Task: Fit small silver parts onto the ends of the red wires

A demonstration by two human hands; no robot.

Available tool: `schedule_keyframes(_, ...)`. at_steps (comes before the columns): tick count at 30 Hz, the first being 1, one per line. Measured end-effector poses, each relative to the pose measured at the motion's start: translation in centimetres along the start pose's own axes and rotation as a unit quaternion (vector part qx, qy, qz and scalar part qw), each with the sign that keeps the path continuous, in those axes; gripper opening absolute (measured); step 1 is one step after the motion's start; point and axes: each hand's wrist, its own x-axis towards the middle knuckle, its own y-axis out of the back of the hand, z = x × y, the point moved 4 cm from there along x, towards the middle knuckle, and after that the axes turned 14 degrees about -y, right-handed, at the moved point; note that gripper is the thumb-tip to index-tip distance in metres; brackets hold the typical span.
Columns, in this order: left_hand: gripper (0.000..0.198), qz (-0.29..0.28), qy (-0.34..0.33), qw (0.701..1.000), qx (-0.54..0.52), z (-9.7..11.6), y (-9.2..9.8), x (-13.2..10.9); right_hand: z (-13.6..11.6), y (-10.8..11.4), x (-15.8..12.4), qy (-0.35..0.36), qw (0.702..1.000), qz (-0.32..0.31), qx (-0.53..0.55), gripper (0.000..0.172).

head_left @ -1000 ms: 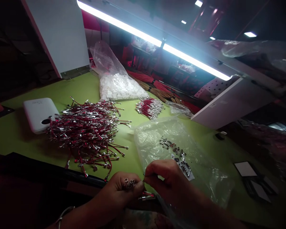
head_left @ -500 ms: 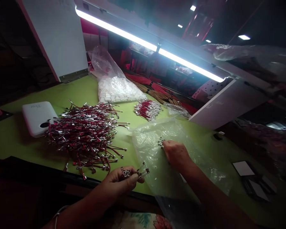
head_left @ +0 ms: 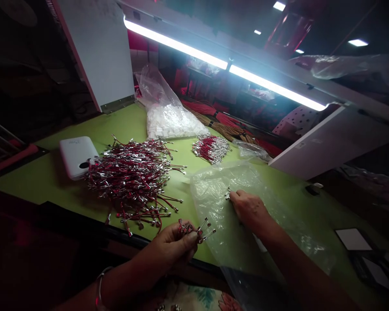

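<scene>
Short wires with shiny metal ends (head_left: 191, 230) are pinched in our left hand (head_left: 170, 247). The hand is closed on them, and the metal ends poke out past the fingers. A thin bangle (head_left: 99, 287) sits on that wrist. The hand is at the near edge of the green worktop (head_left: 116, 125).

Our right hand (head_left: 249, 210) lies on a clear plastic bag (head_left: 220, 211), with the fingers bent a little. Tiny metal bits (head_left: 227, 194) sit right by the fingertips. We cannot tell if the hand is holding one of them. The bag lies near the middle of the worktop, and its end hangs over the near edge.

To the left of our hands is a big messy pile of red wires (head_left: 132, 181) with silver ends. A white flat box (head_left: 78, 156) touches the far left side of that pile. Past the bag is a smaller bunch of red wires (head_left: 210, 149). Beside that, at the far edge, is a full bag of white plastic pieces (head_left: 168, 121). Over it all is a bright long lamp (head_left: 227, 62).
</scene>
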Motion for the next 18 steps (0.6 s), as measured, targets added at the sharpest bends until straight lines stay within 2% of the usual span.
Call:
schedule_keyframes(3, 0.041, -0.009, 0.004, 1.0, 0.015, 0.0, 0.0, 0.2, 0.3, -0.2, 0.3, 0.003, 0.999, -0.006, 0.044, 0.021)
schedule_keyframes(7, 0.042, 0.013, 0.006, 0.999, 0.042, 0.0, 0.3, 0.3, 0.4, -0.1, 0.3, 0.004, 0.99, -0.01, 0.142, 0.018)
schedule_keyframes(13, 0.043, 0.038, 0.01, 0.998, 0.053, 0.0, 0.4, 0.3, -1.3, 1.4, -1.2, -0.007, 0.94, -0.01, 0.341, 0.005)
schedule_keyframes(14, 0.042, 0.04, 0.01, 0.998, 0.053, -0.1, 0.4, 0.3, -1.9, 1.7, -1.6, -0.008, 0.919, -0.018, 0.394, 0.004)
schedule_keyframes(15, 0.042, 0.041, 0.01, 0.998, 0.052, -0.1, 0.4, 0.3, -2.4, 2.1, -1.8, -0.008, 0.885, -0.036, 0.464, 0.006)
schedule_keyframes(16, 0.042, 0.042, 0.009, 0.998, 0.051, -0.1, 0.4, 0.3, -3.0, 2.4, -2.1, -0.007, 0.837, -0.066, 0.543, 0.009)
schedule_keyframes(18, 0.04, 0.04, 0.011, 0.998, 0.046, 0.0, 0.3, 0.3, -4.3, 2.8, -2.4, -0.003, 0.717, -0.148, 0.682, 0.016)
